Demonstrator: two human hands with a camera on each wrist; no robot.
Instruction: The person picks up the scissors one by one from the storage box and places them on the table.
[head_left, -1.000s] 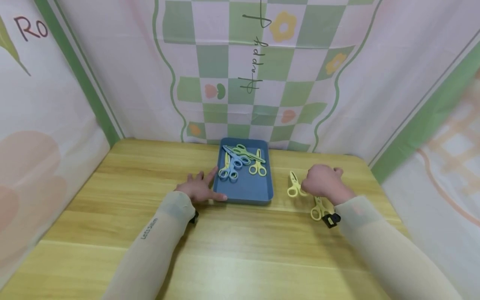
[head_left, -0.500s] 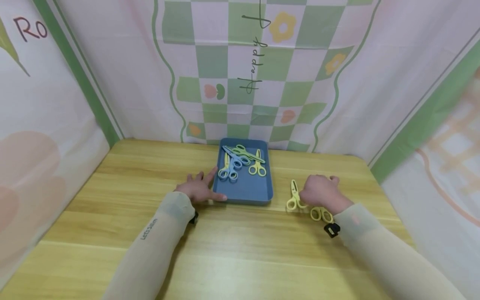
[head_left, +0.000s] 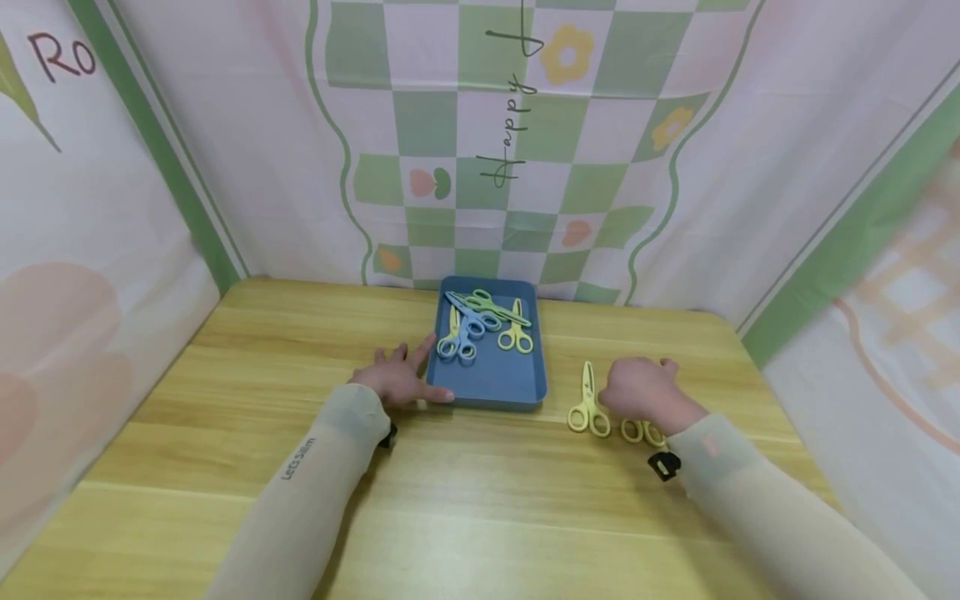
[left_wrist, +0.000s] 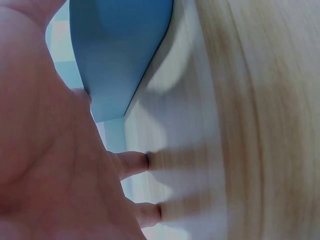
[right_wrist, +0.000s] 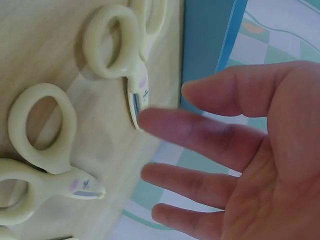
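My left hand lies with spread fingers against the left side of a blue tray, its thumb along the front corner. In the left wrist view the tray's wall rises beside the palm. To the tray's right, a pair of yellow scissors lies on the table, blades pointing away. My right hand is just right of it. The right wrist view shows that hand's fingers extended, the index fingertip overlapping the scissors' blades. Under the hand is another yellow pair of scissors, partly hidden in the head view.
Inside the tray are blue scissors, green scissors and yellow scissors, some overlapping at the left. A patterned cloth hangs behind the wooden table. Part of one more scissors shows at the right wrist view's lower edge.
The yellow scissors nearest the tray have slid toward the person and straightened. My right hand has moved slightly nearer the person and now shows apart from their handles. My left hand and the tray stay put.
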